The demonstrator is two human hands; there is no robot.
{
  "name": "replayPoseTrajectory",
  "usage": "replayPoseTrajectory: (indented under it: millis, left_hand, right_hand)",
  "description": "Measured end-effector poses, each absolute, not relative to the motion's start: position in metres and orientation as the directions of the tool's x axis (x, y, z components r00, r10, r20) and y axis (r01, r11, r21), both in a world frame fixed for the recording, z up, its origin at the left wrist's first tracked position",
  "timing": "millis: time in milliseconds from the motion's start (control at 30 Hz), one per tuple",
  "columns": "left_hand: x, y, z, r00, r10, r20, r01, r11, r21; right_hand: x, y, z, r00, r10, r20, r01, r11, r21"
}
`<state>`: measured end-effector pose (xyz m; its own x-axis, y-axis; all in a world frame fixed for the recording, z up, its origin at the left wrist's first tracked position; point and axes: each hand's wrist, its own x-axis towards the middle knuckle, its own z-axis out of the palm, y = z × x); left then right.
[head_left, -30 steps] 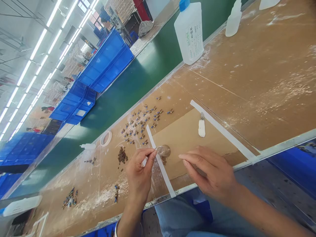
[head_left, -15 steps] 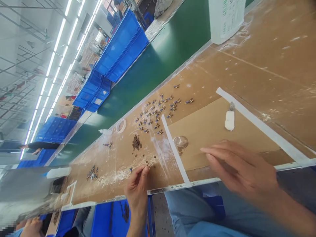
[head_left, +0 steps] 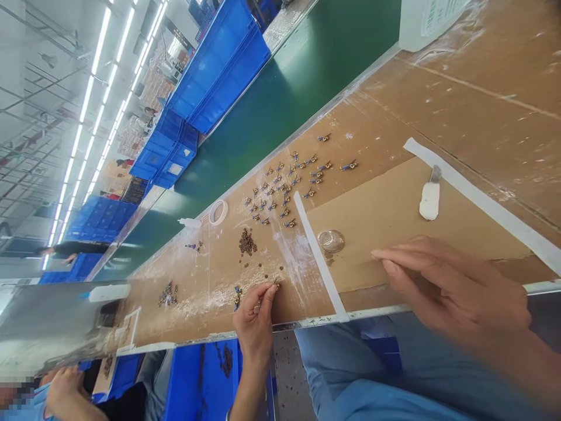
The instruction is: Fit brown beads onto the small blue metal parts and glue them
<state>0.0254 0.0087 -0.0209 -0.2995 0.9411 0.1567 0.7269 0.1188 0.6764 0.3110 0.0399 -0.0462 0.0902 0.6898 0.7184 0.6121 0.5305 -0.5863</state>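
My left hand (head_left: 258, 318) rests at the near edge of the brown cardboard-covered bench (head_left: 460, 88), its fingertips pinched together on something small I cannot make out, beside a few blue-and-gold parts (head_left: 237, 295). My right hand (head_left: 451, 289) hovers over the lighter cardboard sheet (head_left: 381, 216) with fingers stretched out and nothing in them. A small clear dish (head_left: 331, 240) lies between the hands, next to a white tape strip (head_left: 319, 263). A scatter of blue-and-gold parts (head_left: 289, 181) and a pile of dark brown bits (head_left: 248, 241) lie farther out.
A white lump with a metal tip (head_left: 429, 199) lies near a long white tape strip (head_left: 486, 204). A tape ring (head_left: 218, 211) and small bottle (head_left: 189, 222) sit by the green conveyor belt (head_left: 280, 111). Blue crates (head_left: 219, 70) stand beyond. Another person's hand (head_left: 65, 392) is at lower left.
My left hand has drawn back from the clear dish to the bench's near edge on the left. The view swung left and down, and my right hand stayed over the cardboard sheet.
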Motion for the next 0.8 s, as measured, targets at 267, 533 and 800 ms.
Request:
replayPoseTrajectory:
  millis: [267, 533, 800]
  left_hand:
    - [0.0272, 0.0108, -0.0192, -0.236, 0.953, 0.191, 0.778, 0.067, 0.625]
    - [0.0281, 0.0104, -0.0192, -0.195, 0.954, 0.228, 0.831, 0.037, 0.555]
    - [0.0289, 0.0086, -0.0218, -0.095, 0.942, 0.322, 0.887, -0.066, 0.457]
  right_hand:
    - [0.3123, 0.041, -0.0468, 0.056, 0.684, 0.727, 0.592, 0.564, -0.576]
    - [0.3115, 0.0399, -0.0461, 0.056, 0.694, 0.718, 0.606, 0.548, -0.576]
    - [0.3116, 0.0412, -0.0457, 0.057, 0.682, 0.729, 0.606, 0.557, -0.568]
